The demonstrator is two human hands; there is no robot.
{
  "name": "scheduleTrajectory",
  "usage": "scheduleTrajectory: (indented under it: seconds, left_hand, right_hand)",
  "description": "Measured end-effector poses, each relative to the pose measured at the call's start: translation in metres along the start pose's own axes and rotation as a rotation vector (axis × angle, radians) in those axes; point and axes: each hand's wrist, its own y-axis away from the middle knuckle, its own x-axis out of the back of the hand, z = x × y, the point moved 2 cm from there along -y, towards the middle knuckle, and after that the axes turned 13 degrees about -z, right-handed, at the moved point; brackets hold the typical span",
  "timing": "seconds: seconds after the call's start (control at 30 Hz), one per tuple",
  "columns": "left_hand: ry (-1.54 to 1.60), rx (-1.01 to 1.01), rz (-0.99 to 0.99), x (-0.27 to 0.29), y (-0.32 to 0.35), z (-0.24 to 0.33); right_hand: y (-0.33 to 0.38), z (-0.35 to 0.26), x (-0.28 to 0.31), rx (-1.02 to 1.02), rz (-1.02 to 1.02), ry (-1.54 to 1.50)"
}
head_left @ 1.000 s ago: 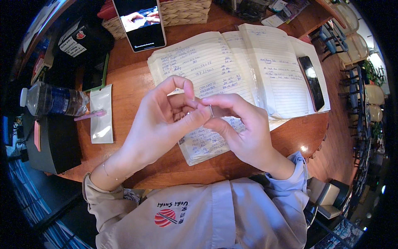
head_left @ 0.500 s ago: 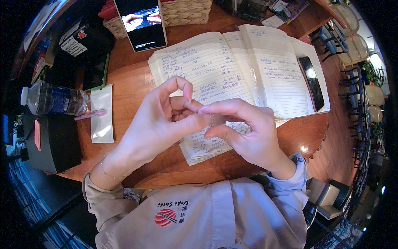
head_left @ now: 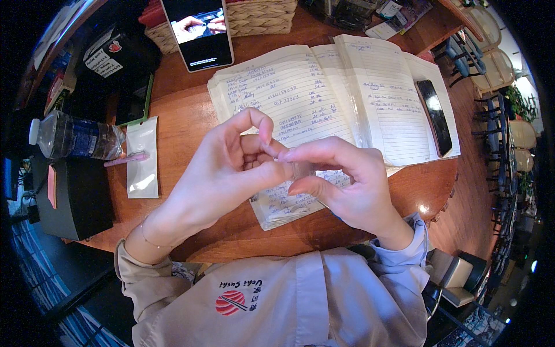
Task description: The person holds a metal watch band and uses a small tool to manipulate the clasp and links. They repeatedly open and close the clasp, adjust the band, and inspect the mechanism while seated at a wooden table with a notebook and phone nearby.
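My left hand [head_left: 231,170] and my right hand [head_left: 355,185] meet in front of me, above the open notebook [head_left: 260,87]. Between their fingertips is a small, clear, see-through piece [head_left: 302,169], too small and partly covered to name. The thumb and fingers of my left hand pinch its left side, with the index finger arched above. On the other side, my right index finger lies along the top and the thumb sits below. Handwritten lines fill much of the notebook's pages beneath.
A propped phone [head_left: 202,55] with a lit screen stands at the back, before a woven basket [head_left: 260,17]. A dark phone [head_left: 433,117] rests on the notebook's right page. Leftward lie a water bottle [head_left: 81,139], a pink pen [head_left: 126,159] and a white packet [head_left: 142,182] on the wooden table [head_left: 179,104].
Both hands stay nearly in place. My right thumb and fingers have shifted very slightly around the clear piece. The picture on the propped phone's screen has changed a little.
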Motion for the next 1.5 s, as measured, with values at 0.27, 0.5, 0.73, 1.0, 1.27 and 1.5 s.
scheduleTrajectory:
  seconds: [0.27,0.5,0.73,1.0,1.27,1.5]
  left_hand:
    - [-0.046,-0.019,-0.022,-0.003,0.0,0.0]
    - [-0.076,-0.002,-0.047,-0.001,-0.002,-0.004]
    - [-0.095,0.018,-0.028,-0.002,0.0,-0.004]
    - [-0.444,0.07,0.019,-0.008,0.007,0.012]
    - [-0.429,0.192,-0.041,-0.005,0.007,0.012]
    - [-0.293,0.107,-0.134,-0.007,0.002,-0.001]
  right_hand:
    - [0.003,-0.004,-0.002,0.008,0.013,0.073]
    - [0.007,0.0,-0.006,-0.039,0.032,-0.024]
    - [0.007,-0.002,-0.006,-0.092,0.008,-0.104]
    - [0.004,0.003,0.002,-0.081,0.013,-0.164]
    - [0.003,0.005,0.0,-0.086,-0.048,-0.195]
    - [0.002,0.003,0.002,-0.123,-0.042,-0.193]
